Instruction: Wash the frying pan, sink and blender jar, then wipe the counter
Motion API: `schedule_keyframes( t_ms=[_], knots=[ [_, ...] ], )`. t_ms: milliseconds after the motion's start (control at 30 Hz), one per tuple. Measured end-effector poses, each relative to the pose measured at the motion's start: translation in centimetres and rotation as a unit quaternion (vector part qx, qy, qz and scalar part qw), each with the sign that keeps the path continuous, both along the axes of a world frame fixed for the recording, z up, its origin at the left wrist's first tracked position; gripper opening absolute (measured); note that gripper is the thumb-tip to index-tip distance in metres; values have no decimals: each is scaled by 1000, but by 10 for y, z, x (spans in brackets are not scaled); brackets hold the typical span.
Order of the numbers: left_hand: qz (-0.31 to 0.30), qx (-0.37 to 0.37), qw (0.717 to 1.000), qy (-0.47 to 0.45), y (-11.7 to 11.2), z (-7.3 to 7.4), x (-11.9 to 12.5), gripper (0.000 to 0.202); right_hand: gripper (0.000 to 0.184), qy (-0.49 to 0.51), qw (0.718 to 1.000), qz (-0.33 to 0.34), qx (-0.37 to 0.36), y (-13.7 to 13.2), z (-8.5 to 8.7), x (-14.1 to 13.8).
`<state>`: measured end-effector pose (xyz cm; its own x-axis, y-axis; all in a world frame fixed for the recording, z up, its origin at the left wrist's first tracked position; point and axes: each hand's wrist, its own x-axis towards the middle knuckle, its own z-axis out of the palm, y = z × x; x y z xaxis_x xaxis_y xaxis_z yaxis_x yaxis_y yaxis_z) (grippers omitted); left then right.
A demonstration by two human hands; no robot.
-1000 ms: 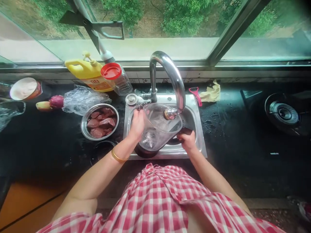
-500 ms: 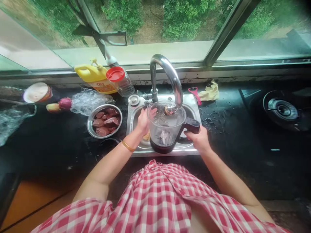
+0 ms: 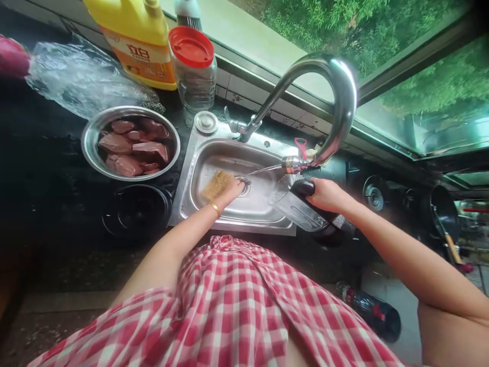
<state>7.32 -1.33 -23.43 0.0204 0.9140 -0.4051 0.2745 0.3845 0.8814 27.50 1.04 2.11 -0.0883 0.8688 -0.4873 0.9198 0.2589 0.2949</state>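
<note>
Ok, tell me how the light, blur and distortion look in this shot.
Head view: daylight from the window lights the scene, with glare on the tap; the black counter is dark; the jug in the right hand looks smeared by motion; the wide lens bends the window's frame and tilts the sink.

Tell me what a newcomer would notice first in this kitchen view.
The tall curved chrome faucet arcs over the steel sink at centre. Beneath it the right hand grips the black handle of a clear blender jug tilted at the sink's right edge, while the left hand rests in the basin beside a golden scrub pad. Left of the sink, a steel bowl holds reddish meat pieces.
</note>
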Motion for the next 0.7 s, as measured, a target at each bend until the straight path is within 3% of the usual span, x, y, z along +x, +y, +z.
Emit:
schedule_keyframes(
  t_ms=[167,400,533,700],
  knots=[
    [-8,37,999,-25,0,-11,-2,25,24,-47,998,-2,-52,13,-14,-2],
    [18,36,994,-100,-1,-17,-2,27,30,-68,992,-9,-105,7,-26,-5],
    [39,1,988,-148,9,-1,18,26,25,-62,994,-12,-89,-2,-18,0],
    [91,67,976,-187,40,42,33,23,6,40,997,-63,12,-28,15,17]
  ],
)
